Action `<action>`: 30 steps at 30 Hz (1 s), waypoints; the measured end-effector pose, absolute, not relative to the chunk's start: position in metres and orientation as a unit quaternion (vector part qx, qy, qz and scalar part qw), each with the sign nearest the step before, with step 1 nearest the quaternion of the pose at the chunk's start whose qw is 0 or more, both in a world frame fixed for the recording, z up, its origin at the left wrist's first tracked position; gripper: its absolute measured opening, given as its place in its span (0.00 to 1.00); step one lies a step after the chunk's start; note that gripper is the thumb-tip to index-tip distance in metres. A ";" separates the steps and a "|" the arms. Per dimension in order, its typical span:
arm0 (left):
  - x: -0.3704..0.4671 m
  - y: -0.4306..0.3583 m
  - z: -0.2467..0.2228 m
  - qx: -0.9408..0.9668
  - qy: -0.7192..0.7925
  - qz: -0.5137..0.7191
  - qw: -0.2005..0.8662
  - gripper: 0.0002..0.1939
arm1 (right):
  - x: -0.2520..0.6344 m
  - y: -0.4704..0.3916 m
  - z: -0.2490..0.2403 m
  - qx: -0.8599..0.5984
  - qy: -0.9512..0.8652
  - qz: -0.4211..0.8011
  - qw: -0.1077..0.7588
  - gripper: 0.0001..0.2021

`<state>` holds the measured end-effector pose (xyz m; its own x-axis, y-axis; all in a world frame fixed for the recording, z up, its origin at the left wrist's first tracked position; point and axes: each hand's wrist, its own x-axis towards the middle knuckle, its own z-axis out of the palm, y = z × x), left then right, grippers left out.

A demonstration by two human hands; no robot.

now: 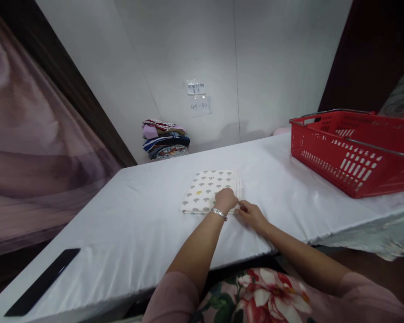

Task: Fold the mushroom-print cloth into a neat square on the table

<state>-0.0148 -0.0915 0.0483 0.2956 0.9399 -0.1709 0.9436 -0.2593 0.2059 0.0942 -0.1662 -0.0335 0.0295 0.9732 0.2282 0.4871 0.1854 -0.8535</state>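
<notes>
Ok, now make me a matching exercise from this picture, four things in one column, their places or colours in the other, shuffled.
1. Patterned cloth
2. Basket
3. Black strip
4. Fabric pile

A. Stacked by the wall
B. Under the left hand
C. Red, with perforated sides
D. At the table's left end

Pairs: 1-B, 2-C, 3-D, 4-A

The red basket [390, 172] is running out of view; the left hand [226, 199] is partly hiding the cloth [205, 187].

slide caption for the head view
Left hand and right hand at one corner of a folded white patterned cloth.
</notes>
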 end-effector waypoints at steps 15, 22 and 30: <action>-0.017 -0.102 0.056 0.807 0.575 -0.003 0.134 0.14 | 0.091 -0.162 -0.031 -0.575 -0.643 0.284 0.419 0.06; -0.018 -0.101 0.044 0.794 0.585 0.027 0.164 0.15 | 0.094 -0.167 -0.033 -0.544 -0.626 0.327 0.452 0.06; -0.017 -0.098 0.034 0.781 0.600 0.047 0.166 0.15 | 0.109 -0.147 -0.025 -0.583 -0.425 0.436 0.538 0.11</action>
